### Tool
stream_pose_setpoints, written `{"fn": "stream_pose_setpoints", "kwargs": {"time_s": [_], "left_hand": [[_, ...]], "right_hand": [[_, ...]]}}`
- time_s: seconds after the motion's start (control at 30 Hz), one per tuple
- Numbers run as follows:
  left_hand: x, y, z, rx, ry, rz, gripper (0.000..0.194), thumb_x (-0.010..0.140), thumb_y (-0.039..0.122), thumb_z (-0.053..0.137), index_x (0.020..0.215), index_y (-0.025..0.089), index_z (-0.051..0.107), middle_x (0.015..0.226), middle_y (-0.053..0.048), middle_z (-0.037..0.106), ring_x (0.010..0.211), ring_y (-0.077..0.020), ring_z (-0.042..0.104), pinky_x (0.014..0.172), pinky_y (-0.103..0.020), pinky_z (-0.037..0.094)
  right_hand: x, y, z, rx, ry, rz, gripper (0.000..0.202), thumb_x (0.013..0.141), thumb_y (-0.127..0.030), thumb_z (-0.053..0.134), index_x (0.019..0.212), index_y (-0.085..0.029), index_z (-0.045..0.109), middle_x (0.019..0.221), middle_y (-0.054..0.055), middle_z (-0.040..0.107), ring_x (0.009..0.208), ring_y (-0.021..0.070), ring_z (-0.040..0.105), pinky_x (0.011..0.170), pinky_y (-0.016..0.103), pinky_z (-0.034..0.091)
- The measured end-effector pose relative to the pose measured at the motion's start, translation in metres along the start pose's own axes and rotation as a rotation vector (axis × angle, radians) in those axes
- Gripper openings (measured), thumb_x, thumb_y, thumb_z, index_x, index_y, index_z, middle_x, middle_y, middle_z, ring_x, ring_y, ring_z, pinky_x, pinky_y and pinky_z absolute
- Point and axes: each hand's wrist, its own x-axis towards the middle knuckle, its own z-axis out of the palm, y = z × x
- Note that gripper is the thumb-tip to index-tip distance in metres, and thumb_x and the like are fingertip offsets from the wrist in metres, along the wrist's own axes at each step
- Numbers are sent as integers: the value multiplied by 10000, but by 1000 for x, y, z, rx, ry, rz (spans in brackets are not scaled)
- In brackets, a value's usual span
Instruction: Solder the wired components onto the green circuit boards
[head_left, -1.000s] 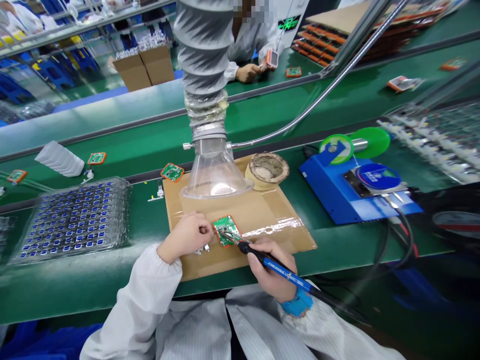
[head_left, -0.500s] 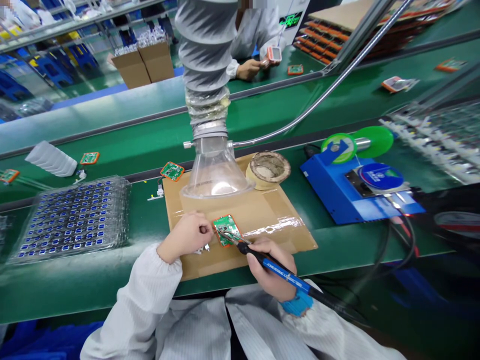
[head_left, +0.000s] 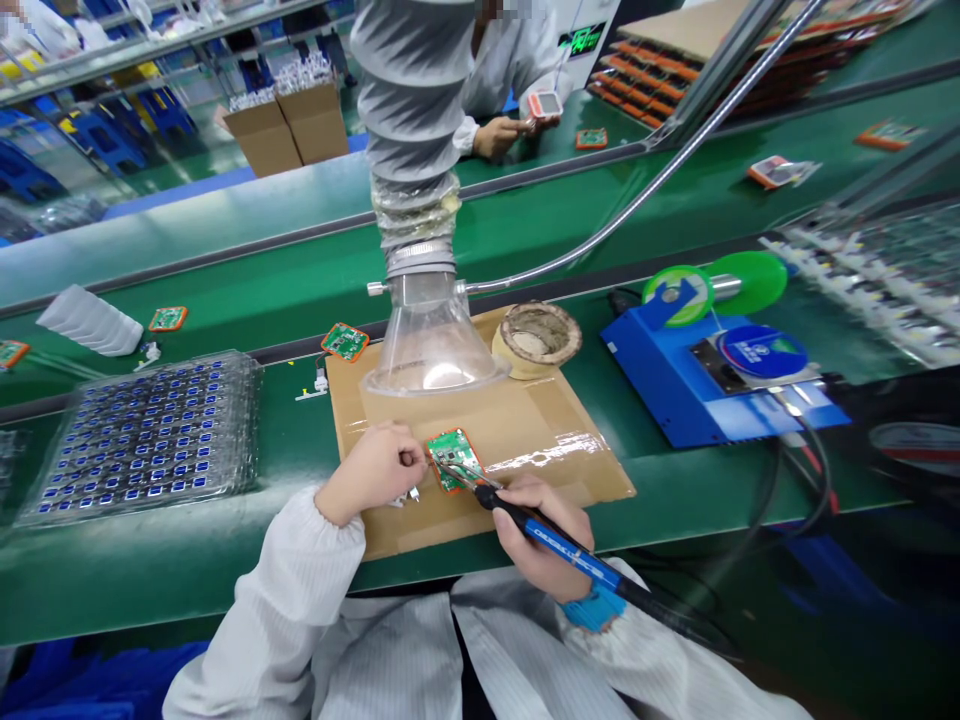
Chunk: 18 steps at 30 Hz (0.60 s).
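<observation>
A green circuit board (head_left: 463, 447) with an orange rim lies on the brown cardboard sheet (head_left: 525, 420). My right hand (head_left: 544, 535) is closed around a soldering iron (head_left: 566, 545) with a blue and black handle, its metal tip over the left part of the board. At the board's left edge, my left hand (head_left: 375, 468) is closed in a pinch; what its fingertips hold is too small to make out. A small white connector (head_left: 411, 495) shows just below those fingers. Above the board hangs a clear funnel-shaped hood (head_left: 435, 360) on a grey hose.
A blue solder feeder (head_left: 697, 385) and a round, crusted pot (head_left: 540, 340) stand to the right. A clear tray (head_left: 142, 440) of small blue parts lies left. Another board (head_left: 345, 342) lies at the cardboard's far corner. Across the green belt (head_left: 300, 265), a co-worker's hands (head_left: 499, 137) hold a device.
Boards and white stacked trays on the belt have shifted left. The soldering iron's handle has turned slightly in my right hand. The co-worker's device has tilted. My left hand stays put.
</observation>
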Motion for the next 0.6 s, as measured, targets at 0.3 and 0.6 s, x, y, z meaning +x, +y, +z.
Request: {"fn": "stream_pose_setpoints", "kwargs": {"time_s": [0.3,0.6], "left_hand": [[0,2,-1,9,-4,6,228,791,72,642,591,177,612,679,9,630,739,-147,550,779,-287,425],[-1,2,-1,2,1,-8,251,783,67,638,565,177,578,659,11,596,739,-148,537,763,-285,415]], "right_hand": [[-2,3,-2,-18,31,1,123,845,-155,674,935,-232,640,781,1,677,700,163,690,630,266,552],[9,36,-16,-75,312,118,63,889,-272,688,919,-217,681,844,41,683,789,204,688,725,346,559]]}}
